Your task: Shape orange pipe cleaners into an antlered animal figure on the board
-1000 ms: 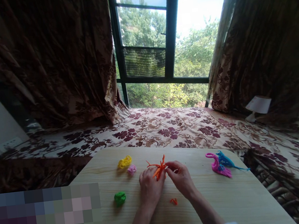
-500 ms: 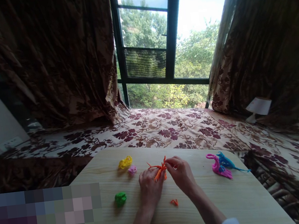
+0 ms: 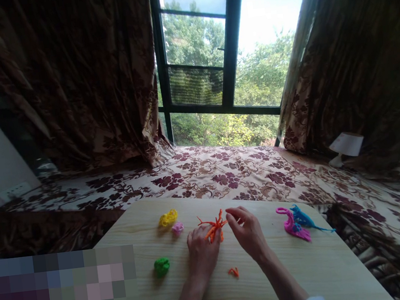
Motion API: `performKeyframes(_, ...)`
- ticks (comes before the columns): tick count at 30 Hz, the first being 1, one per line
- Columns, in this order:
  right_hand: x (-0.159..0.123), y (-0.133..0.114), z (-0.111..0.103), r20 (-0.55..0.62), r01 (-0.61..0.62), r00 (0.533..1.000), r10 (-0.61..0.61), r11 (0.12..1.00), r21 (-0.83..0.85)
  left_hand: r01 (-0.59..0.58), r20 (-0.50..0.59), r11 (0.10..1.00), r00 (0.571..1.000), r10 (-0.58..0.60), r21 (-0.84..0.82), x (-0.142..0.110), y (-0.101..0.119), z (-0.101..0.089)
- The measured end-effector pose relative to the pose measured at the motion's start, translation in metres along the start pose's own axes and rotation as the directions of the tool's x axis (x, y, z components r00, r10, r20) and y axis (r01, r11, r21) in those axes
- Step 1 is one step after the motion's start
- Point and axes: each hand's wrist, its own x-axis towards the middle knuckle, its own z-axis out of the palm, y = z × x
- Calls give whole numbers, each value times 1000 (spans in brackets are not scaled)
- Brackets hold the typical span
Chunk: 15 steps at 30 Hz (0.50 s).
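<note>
My left hand (image 3: pixel 202 251) rests on the table with its fingers closed around an orange clay figure (image 3: pixel 216 226) that has several thin, branching limbs. Part of the figure is covered by the fingers. Just to its right, my right hand (image 3: pixel 247 233) hovers beside one of the thin limbs. Its thumb and forefinger are a little apart, and I see nothing between them. A small bent orange clay piece (image 3: pixel 233 272) lies nearer to me, between my forearms.
On the pale wooden table (image 3: pixel 273 281) lie a yellow clay tangle (image 3: pixel 167 217), a pink lump (image 3: pixel 177 227) and a green lump (image 3: pixel 162 266) at left. At right, a magenta clay shape (image 3: pixel 296 230) touches a blue one (image 3: pixel 303 216). Behind is a floral-covered ledge (image 3: pixel 202 169).
My right hand has drawn slightly right, away from the orange figure's limb, and its fingers have loosened. My left hand keeps its hold on the figure.
</note>
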Motion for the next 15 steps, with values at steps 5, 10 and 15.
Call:
performKeyframes(5,2,0,7,12,55,998,-55,998,-4,-7,3,1000,1000,7,5,0,1,-1)
performKeyframes(10,6,0,14,16,63,998,-64,998,14,-9,6,1000,1000,8,10,1,0,-2)
performKeyframes(15,7,6,1,3,2,1000,-2,1000,30,-18,-3,1000,1000,18,20,1,1,-3)
